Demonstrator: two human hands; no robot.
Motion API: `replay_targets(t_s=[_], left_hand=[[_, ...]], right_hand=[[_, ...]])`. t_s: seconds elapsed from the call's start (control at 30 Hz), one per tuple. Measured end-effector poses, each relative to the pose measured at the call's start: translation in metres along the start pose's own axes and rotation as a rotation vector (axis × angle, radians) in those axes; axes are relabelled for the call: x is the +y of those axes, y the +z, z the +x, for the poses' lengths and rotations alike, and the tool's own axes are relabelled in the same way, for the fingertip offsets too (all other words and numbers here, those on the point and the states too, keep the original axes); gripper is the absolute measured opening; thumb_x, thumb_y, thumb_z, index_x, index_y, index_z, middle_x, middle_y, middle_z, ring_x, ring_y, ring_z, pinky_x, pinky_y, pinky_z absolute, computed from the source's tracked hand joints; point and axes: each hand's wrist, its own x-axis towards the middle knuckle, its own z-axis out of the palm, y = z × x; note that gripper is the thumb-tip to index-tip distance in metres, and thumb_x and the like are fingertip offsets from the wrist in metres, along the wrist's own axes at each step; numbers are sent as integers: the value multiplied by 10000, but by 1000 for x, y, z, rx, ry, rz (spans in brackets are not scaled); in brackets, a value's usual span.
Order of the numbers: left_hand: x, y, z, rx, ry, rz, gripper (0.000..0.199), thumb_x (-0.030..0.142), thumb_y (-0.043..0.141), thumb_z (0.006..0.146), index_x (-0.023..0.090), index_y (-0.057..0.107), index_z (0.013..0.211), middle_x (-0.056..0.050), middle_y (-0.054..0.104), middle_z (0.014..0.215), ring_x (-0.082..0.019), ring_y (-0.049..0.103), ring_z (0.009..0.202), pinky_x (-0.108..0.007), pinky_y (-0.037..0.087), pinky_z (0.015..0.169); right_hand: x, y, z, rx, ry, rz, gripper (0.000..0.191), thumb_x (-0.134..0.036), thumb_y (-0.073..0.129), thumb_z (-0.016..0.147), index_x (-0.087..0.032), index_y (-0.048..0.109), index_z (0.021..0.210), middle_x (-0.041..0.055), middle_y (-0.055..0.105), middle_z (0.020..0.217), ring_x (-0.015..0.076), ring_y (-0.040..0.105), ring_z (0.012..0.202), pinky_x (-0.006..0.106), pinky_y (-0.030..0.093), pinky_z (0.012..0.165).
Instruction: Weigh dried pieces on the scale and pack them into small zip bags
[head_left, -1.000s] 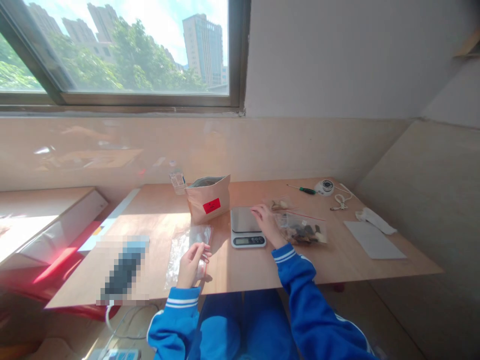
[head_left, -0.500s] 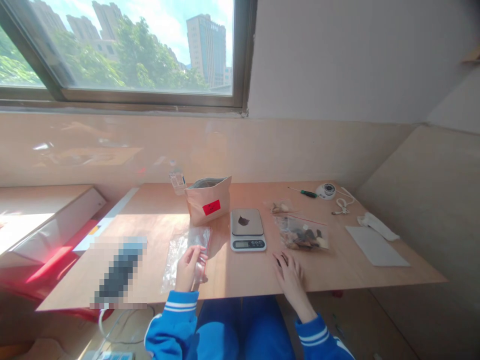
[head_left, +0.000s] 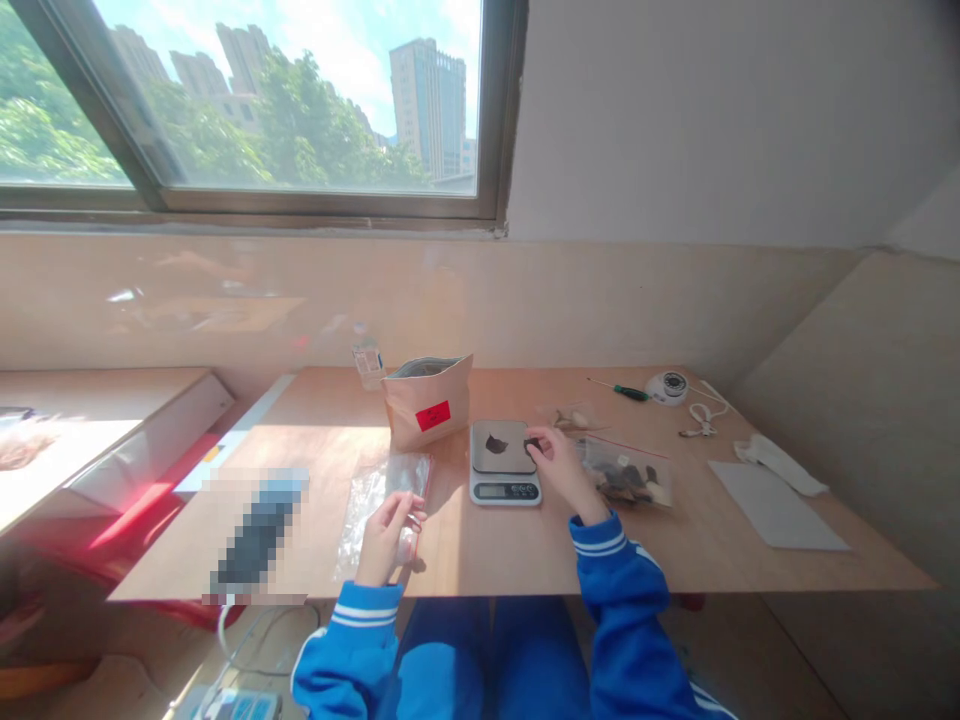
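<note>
My right hand (head_left: pixel 556 460) pinches a small dark dried piece (head_left: pixel 532 445) at the right edge of the kitchen scale (head_left: pixel 505 492). A similar dark, ragged-edged piece (head_left: pixel 496 444) lies on the scale's metal plate, left of those fingers. My left hand (head_left: pixel 388 530) is over the lower right of a flat clear zip bag (head_left: pixel 371 490), its fingers curled together. Whatever those fingers hold, if anything, is hidden. A zip bag of brown and dark dried pieces (head_left: pixel 626 475) lies just right of my right hand. Behind it is a smaller clear bag with pale pieces (head_left: pixel 574 417).
An open kraft paper pouch (head_left: pixel 429 400) with a red label stands left of the scale, beside a plastic bottle (head_left: pixel 367 360). Toward the back right lie a screwdriver (head_left: pixel 628 392), a white camera (head_left: pixel 667 388) and its cable. White sheet (head_left: pixel 776 505) at right; blurred dark object (head_left: pixel 262 535) at left.
My right hand has moved up and left from the table to the scale's edge, carrying the dark piece. My left hand stays by the clear bag. The view has shifted slightly.
</note>
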Motion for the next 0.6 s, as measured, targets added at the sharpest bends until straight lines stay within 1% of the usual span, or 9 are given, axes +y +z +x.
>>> replay_targets(t_s=[0.07,0.1,0.17,0.27,0.37,0.43,0.5,0.53,0.6], left_hand=[[4,-4,-2,17,-6,12,475,623,643,670,155,648,752,-39,645,624,-153,572,522,-243,448,446],[6,-6,-2,30,0,19,480,630,644,662,156,651,742,-37,645,618,-153,571,518,-248,453,453],[7,-10,-1,65,20,34,492,640,646,648,155,655,730,-36,647,605,-151,568,507,-266,471,492],[3,-11,6,166,61,54,510,656,629,646,153,654,726,-47,659,637,-164,583,537,-302,499,572],[6,-3,21,342,154,114,463,617,597,696,164,649,783,-71,675,786,-195,623,687,-323,510,660],[18,7,36,481,262,181,389,537,598,737,179,632,887,-87,656,941,-206,622,824,-326,505,733],[41,18,57,600,398,251,352,455,597,772,186,595,999,-107,598,1083,-212,596,935,-342,492,813],[54,24,70,639,463,300,343,425,594,790,186,579,1036,-116,577,1124,-226,570,1012,-361,470,871],[83,35,96,703,555,385,311,397,574,829,185,566,1057,-124,567,1160,-251,487,1169,-402,374,1008]], right_hand=[[1,1,8,72,-5,-28,260,-303,471,860,-176,621,1030,114,630,1020,248,592,954,430,483,877],[4,1,4,110,1,-52,276,-320,454,870,-173,624,1028,124,632,1028,262,585,984,452,470,898],[13,2,-18,161,22,-99,310,-337,406,892,-170,640,1008,136,641,1021,280,578,1010,479,458,908],[27,2,-78,150,47,-158,332,-340,374,911,-202,675,942,113,665,951,275,605,941,472,483,853],[34,-4,-150,101,59,-223,286,-317,413,914,-262,694,906,80,673,934,246,629,885,405,522,782],[35,-12,-191,60,18,-282,256,-311,447,905,-304,701,878,64,678,951,234,640,847,373,542,722],[37,-23,-219,36,-2,-339,233,-310,473,895,-332,705,899,59,680,993,236,646,857,367,553,711],[37,-30,-227,30,-9,-357,227,-310,481,891,-340,705,911,57,683,997,237,648,856,366,557,704],[36,-42,-234,58,0,-362,230,-309,475,890,-338,701,924,57,690,969,239,651,839,369,561,688]])
